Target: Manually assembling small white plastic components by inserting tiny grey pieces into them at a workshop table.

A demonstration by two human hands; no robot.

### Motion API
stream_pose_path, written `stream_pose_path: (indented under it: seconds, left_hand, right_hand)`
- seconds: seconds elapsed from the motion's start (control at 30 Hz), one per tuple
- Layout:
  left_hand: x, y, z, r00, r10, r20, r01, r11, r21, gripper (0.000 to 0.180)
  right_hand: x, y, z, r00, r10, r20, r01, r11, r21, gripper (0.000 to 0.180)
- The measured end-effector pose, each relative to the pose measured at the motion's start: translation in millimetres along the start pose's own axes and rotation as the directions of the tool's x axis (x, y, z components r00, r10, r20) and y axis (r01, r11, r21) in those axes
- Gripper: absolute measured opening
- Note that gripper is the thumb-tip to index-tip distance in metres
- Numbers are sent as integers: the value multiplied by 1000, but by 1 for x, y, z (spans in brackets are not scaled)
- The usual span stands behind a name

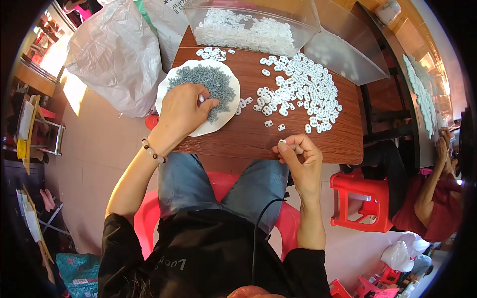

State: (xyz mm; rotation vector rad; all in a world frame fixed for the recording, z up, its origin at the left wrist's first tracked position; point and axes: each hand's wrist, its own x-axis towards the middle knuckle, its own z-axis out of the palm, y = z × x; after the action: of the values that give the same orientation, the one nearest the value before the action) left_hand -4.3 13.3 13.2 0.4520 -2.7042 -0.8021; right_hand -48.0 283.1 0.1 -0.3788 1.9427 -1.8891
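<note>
Over a white scalloped plate (198,131) heaped with small grey screw-like pieces (222,88), my left hand (185,110) bends its fingers down into the heap. Something small and pale shows at its fingertips; its kind is unclear. At the table's front edge, my right hand (304,158) pinches a small white plastic piece (282,142) between thumb and fingers. Many similar white oval two-hole pieces (303,82) lie spread on the brown table (218,145). A smaller group of white pieces (212,53) sits behind the plate.
A clear bin (243,35) of white pieces stands at the table's back, beside another clear panel (343,54). Large white sacks (119,59) rest at the left. A red stool (360,201) and another seated person (437,203) are on the right.
</note>
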Motion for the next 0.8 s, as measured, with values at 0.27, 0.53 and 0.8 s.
stream_pose_path:
  seconds: [0.27, 0.53, 0.8]
  left_hand:
    - [8, -13, 6, 992, 121, 39, -126, 978, 166, 17]
    - [6, -18, 2, 1000, -10, -19, 8, 994, -105, 15]
    - [6, -29, 2, 998, -62, 26, 67, 934, -352, 13]
  right_hand:
    - [1, 2, 0, 1000, -15, 5, 15, 1000, -15, 8]
    - [3, 6, 2, 1000, -29, 0, 29, 999, -21, 9]
    - [9, 11, 7, 1000, -9, 4, 9, 999, -33, 9]
